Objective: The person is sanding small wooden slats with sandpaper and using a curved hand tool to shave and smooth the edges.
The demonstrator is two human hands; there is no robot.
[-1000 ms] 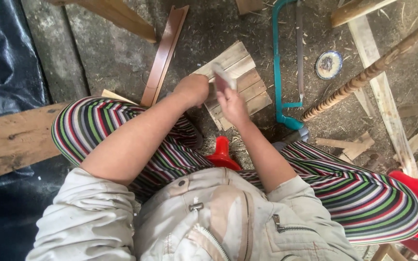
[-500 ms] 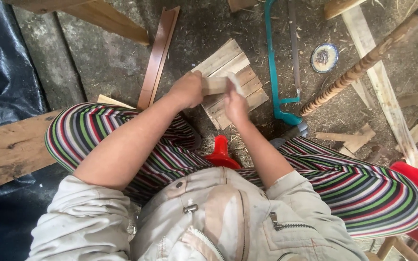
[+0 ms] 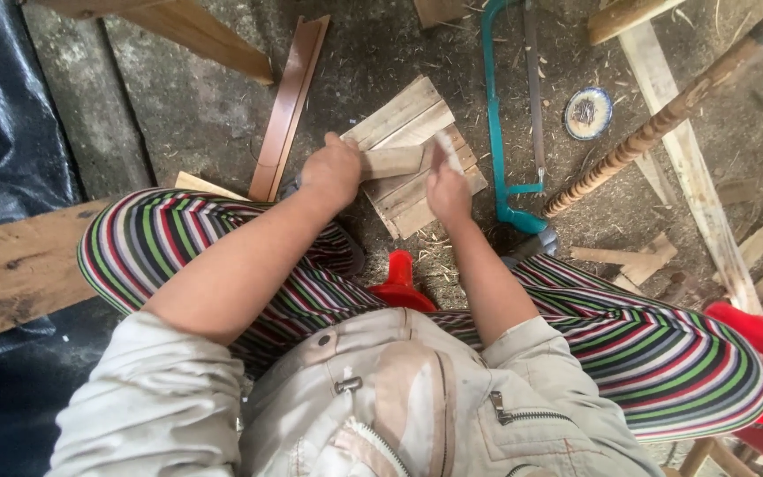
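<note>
Wooden block (image 3: 392, 162) was clamped in the left hand (image 3: 331, 170) over the slat stack (image 3: 412, 168) on the floor, while the right hand (image 3: 446, 187) pinched a thin pale blade or strip (image 3: 446, 148), hard to tell which. Looked like mid-shaving to me; next stroke probably needed a firm hold and fingers kept away from the edge.

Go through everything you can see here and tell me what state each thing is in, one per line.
Left hand: closed around one end of the wooden block.
Wooden block: held level above the slats.
Right hand: holding a thin pale piece against the block's other end.
Wooden slats: lying flat, side by side on the ground.
Green-framed saw: lying flat, untouched.
Round tin: open, small dark bits inside.
</note>
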